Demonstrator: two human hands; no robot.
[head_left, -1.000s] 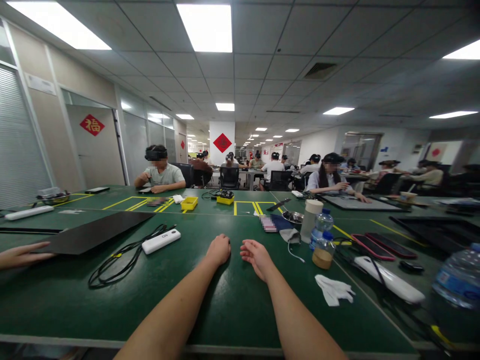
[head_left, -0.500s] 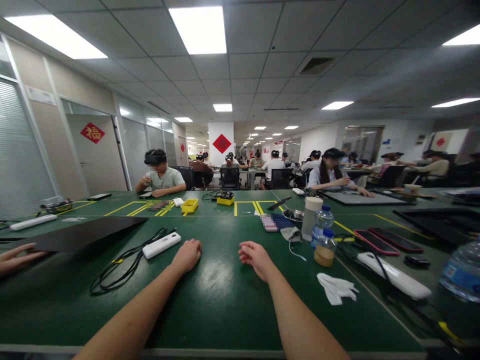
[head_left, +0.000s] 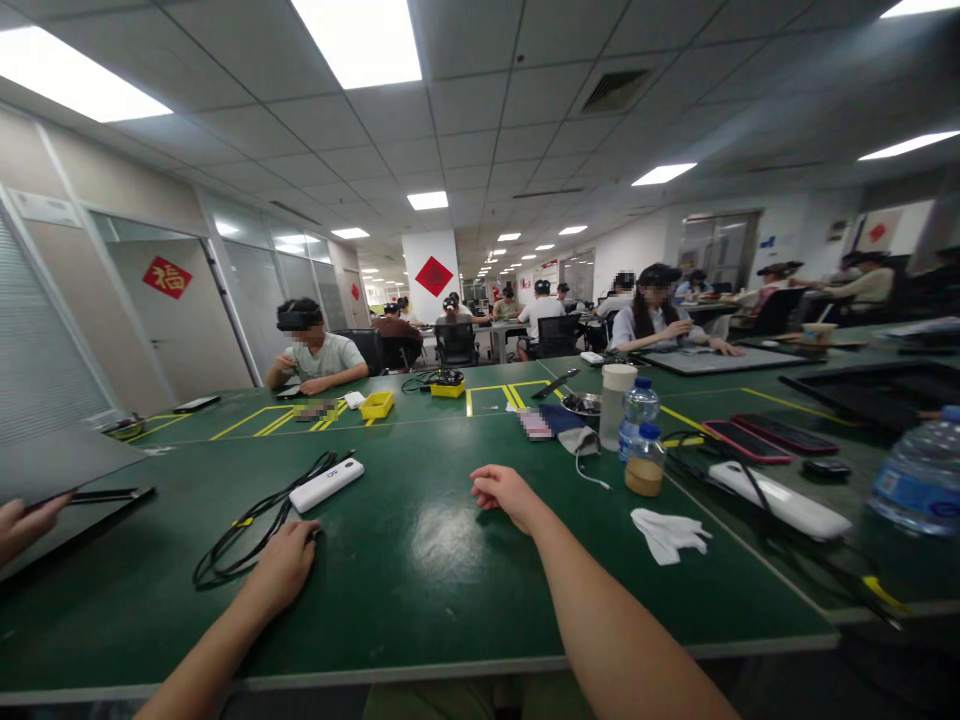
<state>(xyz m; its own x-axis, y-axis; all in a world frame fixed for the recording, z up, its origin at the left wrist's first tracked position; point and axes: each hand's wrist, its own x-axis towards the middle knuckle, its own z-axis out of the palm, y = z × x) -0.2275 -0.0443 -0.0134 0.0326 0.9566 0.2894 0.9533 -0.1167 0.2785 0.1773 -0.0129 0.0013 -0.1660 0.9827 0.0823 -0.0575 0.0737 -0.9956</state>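
Green table [head_left: 450, 630] in a lit office

Ceiling lights [head_left: 358, 38] shine over a wide room where people [head_left: 322, 355] sit working, and a red sign [head_left: 435, 276] hangs on a white pillar [head_left: 445, 246]. Toward the table's near edge, on its left half, the left hand [head_left: 281, 568] is palm down with bent fingers, just beside a looped black cable [head_left: 241, 523] and a white power bank [head_left: 327, 485]. Its underside is hidden, so I cannot tell whether it grasps anything. The cable and power bank lie together, set in from the near edge. The right hand [head_left: 506, 495], near the table's middle, is released, its fingers loosely curled.

Toward the right edge a pale cup [head_left: 616, 415], a bottle [head_left: 639, 405] and a shorter bottle [head_left: 645, 465] with brown contents stand close together. A crumpled white cloth [head_left: 667, 537] lies nearer the near right corner. At the left edge another person's hand [head_left: 28, 522] holds a grey panel [head_left: 60, 455]. Two yellow boxes [head_left: 377, 405] sit toward the far edge.
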